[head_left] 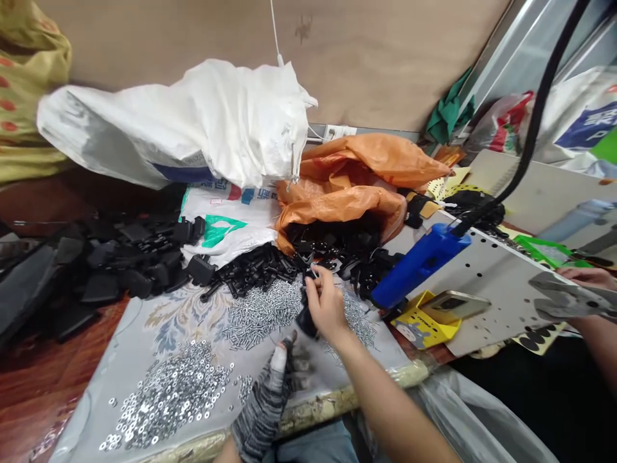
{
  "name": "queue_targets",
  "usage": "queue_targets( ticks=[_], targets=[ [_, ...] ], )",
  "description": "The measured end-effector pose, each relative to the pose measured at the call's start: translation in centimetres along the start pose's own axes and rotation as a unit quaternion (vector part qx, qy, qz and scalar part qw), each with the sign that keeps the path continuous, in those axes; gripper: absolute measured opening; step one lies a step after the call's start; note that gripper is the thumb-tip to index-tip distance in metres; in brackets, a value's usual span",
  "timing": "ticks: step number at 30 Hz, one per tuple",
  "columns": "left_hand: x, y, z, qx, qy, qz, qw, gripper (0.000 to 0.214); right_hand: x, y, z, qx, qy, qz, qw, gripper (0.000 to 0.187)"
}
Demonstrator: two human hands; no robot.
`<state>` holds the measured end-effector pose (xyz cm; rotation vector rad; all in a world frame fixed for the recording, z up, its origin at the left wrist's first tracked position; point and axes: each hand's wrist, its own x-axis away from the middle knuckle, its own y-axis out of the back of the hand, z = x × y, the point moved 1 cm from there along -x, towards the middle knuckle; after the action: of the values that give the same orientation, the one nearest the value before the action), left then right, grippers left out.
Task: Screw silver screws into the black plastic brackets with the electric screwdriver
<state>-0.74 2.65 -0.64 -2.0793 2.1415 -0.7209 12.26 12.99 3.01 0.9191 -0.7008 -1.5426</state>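
My left hand (270, 399), in a grey knitted fingerless glove, is low in the middle near the table's front edge. Its fingers are smeared by motion, so what they hold does not show. Above the pile of small silver screws (263, 315) is my bare right hand (328, 305), thumb and forefinger closed in a pinch. Something small and pale shows at the fingertips, too unclear to name. A black plastic part (306, 321) sits just below the right hand, partly hidden by it. To the left lies a spread of silver washers (176, 392).
Black rod-like parts (260, 273) lie before an open orange sack (337, 206). A blue power screwdriver (419, 263) hangs by its black cable at right. Beside it, a phone (456, 305) rests on a yellow holder (424, 328). Another person's hand (590, 278) is at far right.
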Motion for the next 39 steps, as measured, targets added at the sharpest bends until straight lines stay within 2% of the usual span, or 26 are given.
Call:
queue_targets(
  ticks=[2, 3, 5, 7, 9, 10, 11, 13, 14, 15, 17, 18, 19, 21, 23, 24, 25, 27, 30, 31, 35, 39],
  targets=[
    [0.3, 0.6, -0.3, -0.026, 0.030, -0.012, 0.999, 0.076, -4.1, 0.3, -1.4, 0.055, -0.055, 0.046, 0.996, 0.035],
    [0.4, 1.0, -0.5, -0.052, 0.018, -0.021, 0.998, 0.074, -5.6, 0.6, -2.0, 0.073, -0.065, 0.064, 0.993, 0.030],
    [0.4, 1.7, -0.8, -0.117, -0.056, -0.060, 0.990, 0.065, -7.0, 1.4, -2.6, 0.083, -0.061, 0.077, 0.992, 0.022],
    [0.1, 2.4, -1.0, -0.184, -0.154, -0.127, 0.963, 0.053, -6.2, 2.3, -2.5, 0.079, -0.041, 0.082, 0.993, 0.026],
    [-0.3, 2.9, -1.1, -0.251, -0.258, -0.198, 0.912, 0.053, -4.0, 3.2, -1.8, 0.055, -0.005, 0.101, 0.993, 0.033],
    [-0.5, 3.1, -1.1, -0.279, -0.302, -0.215, 0.886, 0.056, -2.6, 3.5, -1.4, 0.031, 0.021, 0.128, 0.991, 0.037],
    [-0.5, 3.2, -1.1, -0.298, -0.336, -0.212, 0.868, 0.057, -1.1, 3.7, -0.9, -0.008, 0.054, 0.168, 0.984, 0.040],
    [-0.5, 3.4, -1.3, -0.302, -0.363, -0.165, 0.866, 0.051, 1.4, 4.1, 0.1, -0.111, 0.123, 0.235, 0.958, 0.045],
    [-0.4, 3.5, -1.5, -0.294, -0.357, -0.134, 0.876, 0.045, 2.3, 4.2, 0.6, -0.157, 0.147, 0.224, 0.951, 0.045],
    [-0.2, 3.5, -1.8, -0.287, -0.342, -0.107, 0.888, 0.038, 3.0, 4.4, 0.9, -0.192, 0.159, 0.179, 0.952, 0.042],
    [0.3, 3.4, -2.4, -0.281, -0.301, -0.067, 0.909, 0.027, 3.8, 4.8, 1.5, -0.219, 0.166, 0.038, 0.961, 0.029],
    [0.6, 3.2, -2.8, -0.284, -0.280, -0.046, 0.916, 0.024, 4.0, 4.9, 1.8, -0.221, 0.181, -0.006, 0.958, 0.025],
    [0.8, 2.8, -3.1, -0.286, -0.264, -0.026, 0.921, 0.023, 4.2, 4.9, 2.1, -0.224, 0.212, -0.009, 0.951, 0.026],
    [1.3, 2.1, -3.4, -0.280, -0.245, 0.004, 0.928, 0.026, 4.4, 4.9, 2.9, -0.218, 0.294, 0.071, 0.928, 0.034],
    [1.6, 1.2, -3.2, -0.267, -0.239, -0.003, 0.934, 0.031, 4.5, 4.7, 3.3, -0.177, 0.335, 0.143, 0.915, 0.037],
    [1.8, 0.9, -2.9, -0.259, -0.235, -0.018, 0.937, 0.033, 4.6, 4.6, 3.2, -0.153, 0.337, 0.157, 0.916, 0.037],
    [1.9, 0.6, -2.6, -0.251, -0.229, -0.032, 0.940, 0.033, 4.6, 4.4, 3.1, -0.135, 0.333, 0.154, 0.920, 0.036],
    [2.2, 0.1, -2.2, -0.228, -0.216, -0.054, 0.948, 0.028, 4.7, 4.1, 2.6, -0.122, 0.329, 0.106, 0.931, 0.034],
    [2.5, -0.3, -2.3, -0.180, -0.180, -0.070, 0.965, 0.016, 4.9, 3.8, 1.8, -0.160, 0.311, 0.005, 0.937, 0.030],
    [2.6, -0.4, -2.5, -0.163, -0.162, -0.067, 0.971, 0.016, 5.0, 3.7, 1.6, -0.186, 0.296, -0.007, 0.937, 0.028],
    [3.0, -0.6, -3.4, -0.127, -0.114, -0.024, 0.985, 0.017, 5.4, 3.2, 1.6, -0.296, 0.211, 0.061, 0.930, 0.023],
    [3.4, 0.3, -2.8, -0.133, -0.111, -0.038, 0.984, 0.020, 5.5, 2.5, 1.7, -0.296, 0.179, 0.134, 0.928, 0.025]
  ],
)
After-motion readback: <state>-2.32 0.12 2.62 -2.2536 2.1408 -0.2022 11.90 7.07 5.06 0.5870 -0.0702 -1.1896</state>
